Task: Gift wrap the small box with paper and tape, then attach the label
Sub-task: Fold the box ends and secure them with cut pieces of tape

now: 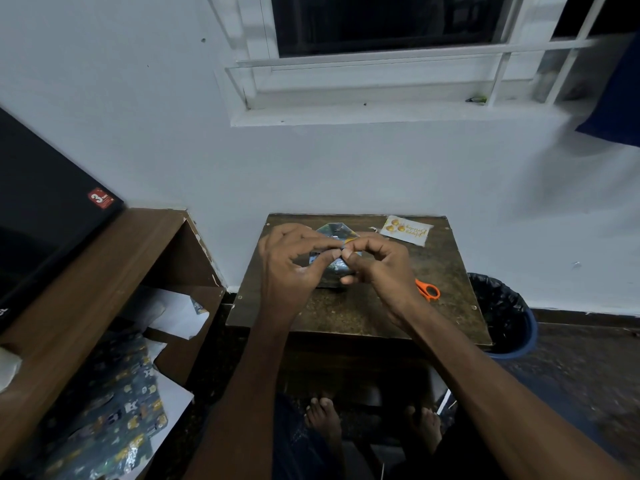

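Pinching at box (332, 251): L hand (294, 261) & R hand (377, 268), both grips curled, fingertips meeting.

Home room: window (381, 26), wooden shelf (104, 271), lined bin (502, 313), bare feet (322, 420).

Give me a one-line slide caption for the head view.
Both hands, left and right, pinch wrapping on the small box atop a table; label and orange scissors wait nearby.
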